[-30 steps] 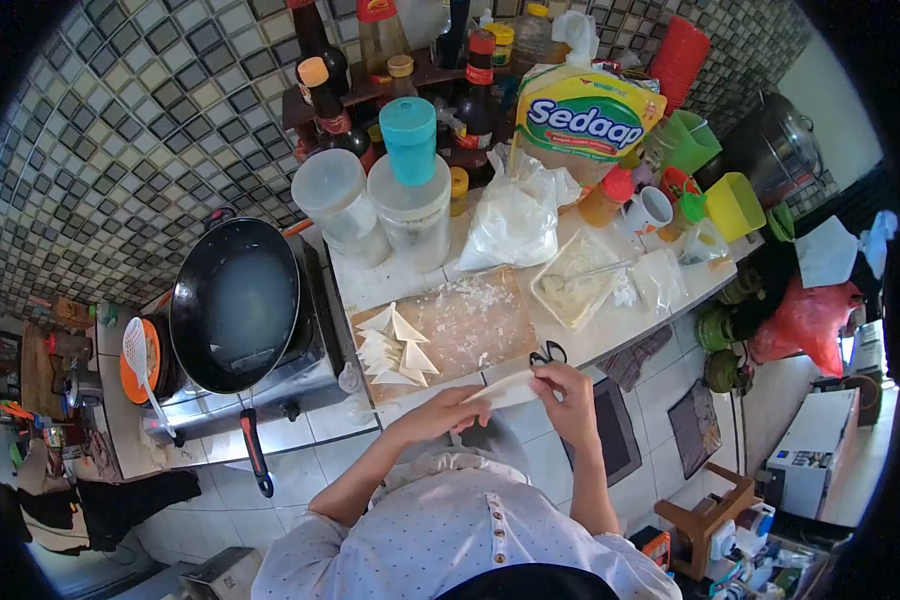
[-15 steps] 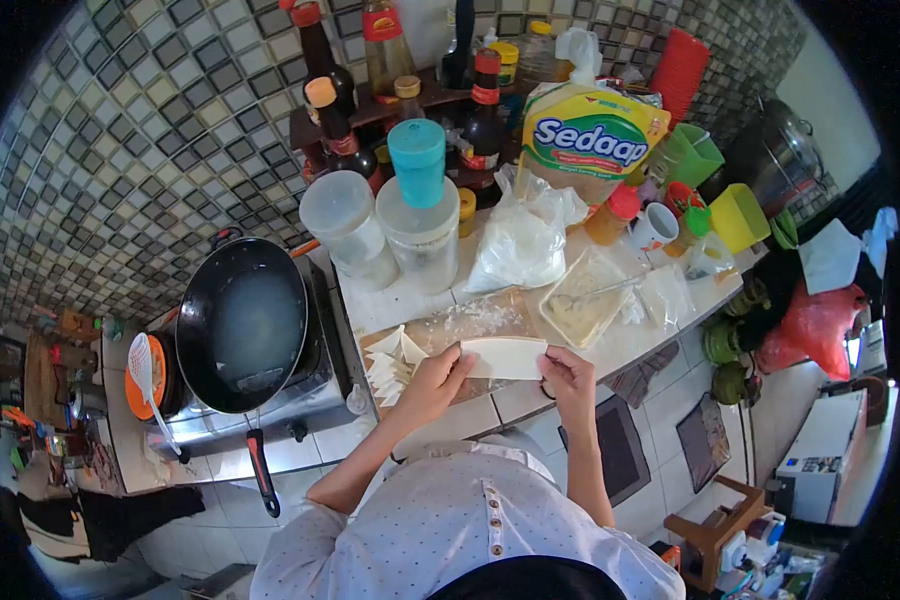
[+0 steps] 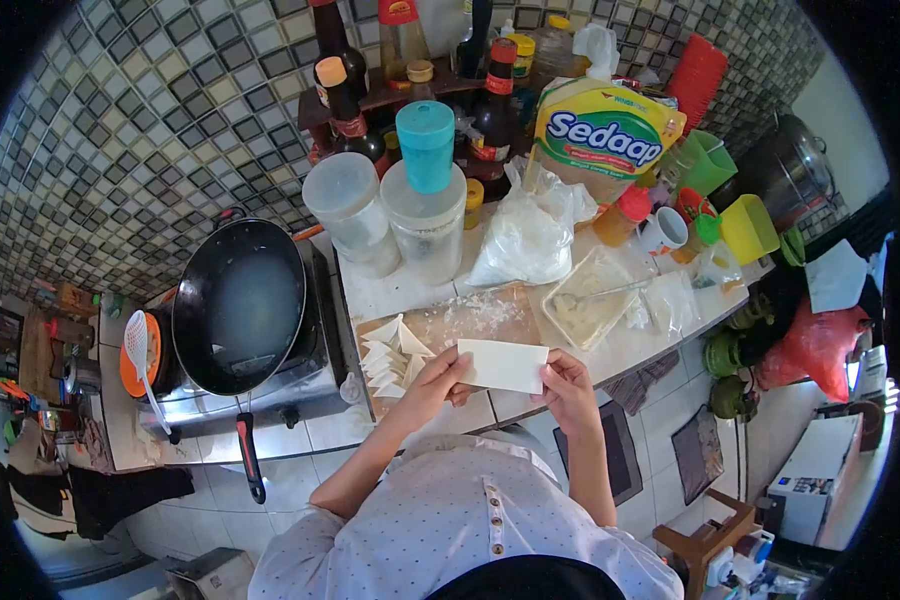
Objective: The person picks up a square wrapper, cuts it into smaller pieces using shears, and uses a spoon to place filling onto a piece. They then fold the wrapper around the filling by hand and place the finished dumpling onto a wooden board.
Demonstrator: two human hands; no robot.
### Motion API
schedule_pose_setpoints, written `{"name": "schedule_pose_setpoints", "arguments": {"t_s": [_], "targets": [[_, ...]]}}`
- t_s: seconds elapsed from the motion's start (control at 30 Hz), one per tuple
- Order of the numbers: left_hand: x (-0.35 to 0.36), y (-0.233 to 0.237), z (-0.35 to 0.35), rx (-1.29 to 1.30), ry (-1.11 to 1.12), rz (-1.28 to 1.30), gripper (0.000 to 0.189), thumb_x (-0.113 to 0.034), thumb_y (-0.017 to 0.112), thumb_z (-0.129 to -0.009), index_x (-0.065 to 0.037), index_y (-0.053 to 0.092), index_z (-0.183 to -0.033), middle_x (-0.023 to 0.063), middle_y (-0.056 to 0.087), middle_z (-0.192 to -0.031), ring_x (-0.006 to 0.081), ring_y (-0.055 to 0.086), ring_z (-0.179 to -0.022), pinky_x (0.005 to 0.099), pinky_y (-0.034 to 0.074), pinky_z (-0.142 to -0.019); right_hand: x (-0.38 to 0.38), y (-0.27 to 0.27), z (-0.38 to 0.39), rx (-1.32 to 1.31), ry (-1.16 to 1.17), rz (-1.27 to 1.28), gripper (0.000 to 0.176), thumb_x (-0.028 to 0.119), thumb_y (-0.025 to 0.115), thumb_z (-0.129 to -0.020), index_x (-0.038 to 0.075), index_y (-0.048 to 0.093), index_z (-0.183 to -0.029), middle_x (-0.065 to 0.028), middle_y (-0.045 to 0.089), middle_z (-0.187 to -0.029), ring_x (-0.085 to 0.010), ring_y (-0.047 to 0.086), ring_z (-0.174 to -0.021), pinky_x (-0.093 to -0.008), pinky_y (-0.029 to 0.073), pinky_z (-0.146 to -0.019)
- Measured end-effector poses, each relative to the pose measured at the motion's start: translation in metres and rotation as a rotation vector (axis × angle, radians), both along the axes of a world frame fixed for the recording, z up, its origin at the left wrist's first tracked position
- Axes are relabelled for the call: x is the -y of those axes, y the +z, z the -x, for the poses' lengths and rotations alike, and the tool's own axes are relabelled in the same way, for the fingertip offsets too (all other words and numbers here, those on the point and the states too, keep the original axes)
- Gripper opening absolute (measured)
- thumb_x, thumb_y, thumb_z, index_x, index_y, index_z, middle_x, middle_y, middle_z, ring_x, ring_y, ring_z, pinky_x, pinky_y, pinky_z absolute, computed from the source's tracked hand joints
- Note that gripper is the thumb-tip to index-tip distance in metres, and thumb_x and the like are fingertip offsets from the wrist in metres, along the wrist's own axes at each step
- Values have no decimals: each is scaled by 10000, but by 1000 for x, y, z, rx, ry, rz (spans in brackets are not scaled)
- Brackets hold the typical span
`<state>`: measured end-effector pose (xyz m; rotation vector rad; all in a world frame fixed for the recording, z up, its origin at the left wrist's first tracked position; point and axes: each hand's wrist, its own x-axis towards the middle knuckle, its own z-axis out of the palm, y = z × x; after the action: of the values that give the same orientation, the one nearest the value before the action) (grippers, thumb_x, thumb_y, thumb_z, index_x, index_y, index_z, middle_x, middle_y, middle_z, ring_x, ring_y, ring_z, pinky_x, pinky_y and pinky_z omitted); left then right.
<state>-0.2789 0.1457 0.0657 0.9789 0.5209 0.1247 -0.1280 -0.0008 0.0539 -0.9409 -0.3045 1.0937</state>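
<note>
Between my two hands a pale pastry wrapper (image 3: 504, 366) is stretched out as a flat rectangle, folded along its length. My left hand (image 3: 434, 384) pinches its left end, thumb on top. At the opposite end, the fingers of my right hand (image 3: 566, 386) are closed on the wrapper. Just below it lies a wooden board (image 3: 485, 315) dusted with white powder. Folded pale triangles (image 3: 394, 355) are piled on the board's left part, beside my left hand. Past the board stands a plastic tub (image 3: 592, 305) with whitish residue and a spoon in it.
A black wok (image 3: 253, 325) with cloudy liquid sits on the stove to the left, its handle jutting past the counter edge. A slotted spatula (image 3: 142, 352) rests nearby. Clear canisters (image 3: 422, 225), a bag of white powder (image 3: 530, 235) and several bottles line the back.
The wrapper has turned its broad face up toward me and shows as a taller rectangle. Both hands keep their hold at its ends. The view has shifted slightly.
</note>
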Motion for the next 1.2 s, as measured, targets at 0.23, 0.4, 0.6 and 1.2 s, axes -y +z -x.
{"name": "schedule_pose_setpoints", "arguments": {"t_s": [0.23, 0.4, 0.6, 1.2], "targets": [[2, -13, 4, 25, -14, -150, 214, -223, 336, -939, -33, 423, -986, -38, 301, -603, 59, 305, -503, 206, 311, -476, 2, 5, 2, 229, -77, 188, 146, 71, 603, -776, -18, 580, -888, -45, 578, -695, -100, 518, -575, -218, 424, -544], [-5, -10, 3, 41, -18, -73, 241, -269, 383, -924, -41, 457, -947, -41, 349, -622, 51, 307, -490, 191, 290, -464, 5, -2, -5, 273, 6, 48, 393, 98, 671, -719, -25, 515, -1059, -64, 580, -855, -120, 539, -711, -244, 437, -617], [-7, 3, 0, 38, -87, 163, 276, -289, 412, -910, -35, 464, -1004, -39, 355, -627, 52, 314, -506, 198, 297, -463, 4, 17, 2, 454, 174, -196, 910, 48, 773, -573, 16, 244, -1314, -65, 484, -1119, -177, 482, -1008, -309, 376, -870], [-4, -9, 3, -126, -140, -324, 216, -207, 361, -929, -23, 461, -985, -31, 350, -598, 51, 328, -502, 203, 306, -444, 0, 25, 11, 1213, 125, 318, 542, 91, 701, -615, 40, 510, -1120, -115, 555, -947, -227, 563, -748, -285, 463, -629]]}}
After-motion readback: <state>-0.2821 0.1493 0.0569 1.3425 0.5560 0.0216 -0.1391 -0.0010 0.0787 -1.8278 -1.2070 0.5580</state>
